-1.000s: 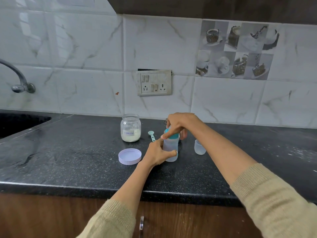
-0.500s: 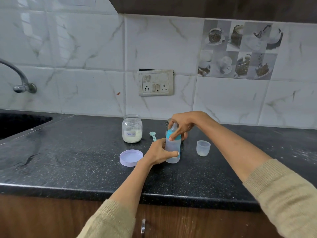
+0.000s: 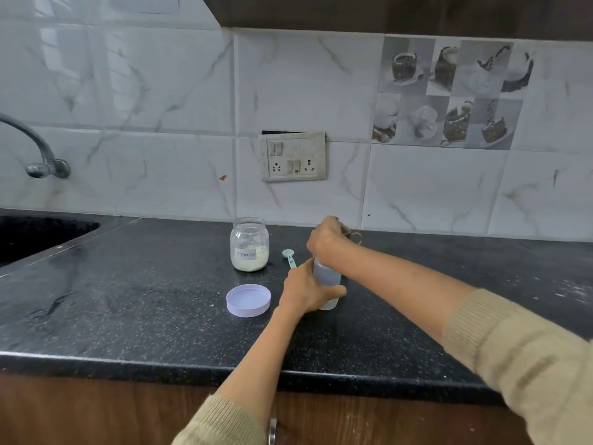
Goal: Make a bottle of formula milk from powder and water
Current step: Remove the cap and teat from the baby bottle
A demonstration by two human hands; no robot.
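A clear baby bottle [image 3: 326, 277] stands upright on the black counter [image 3: 144, 303]. My left hand [image 3: 305, 289] grips its body from the left. My right hand [image 3: 325, 240] is curled over the bottle's top and hides the teal cap. An open glass jar [image 3: 249, 245] with white formula powder stands to the left. Its lilac lid [image 3: 248, 300] lies in front of it. A small teal scoop [image 3: 289, 256] lies between jar and bottle.
A sink [image 3: 38, 234] and a tap [image 3: 35, 149] are at the far left. A socket panel [image 3: 293, 156] sits on the tiled wall. Something metallic [image 3: 353, 235] shows behind my right hand. The counter's front edge runs across the lower view.
My right hand has turned and closed down over the bottle's top, hiding the teal cap. My right forearm now hides the small clear cup. The left hand keeps its grip.
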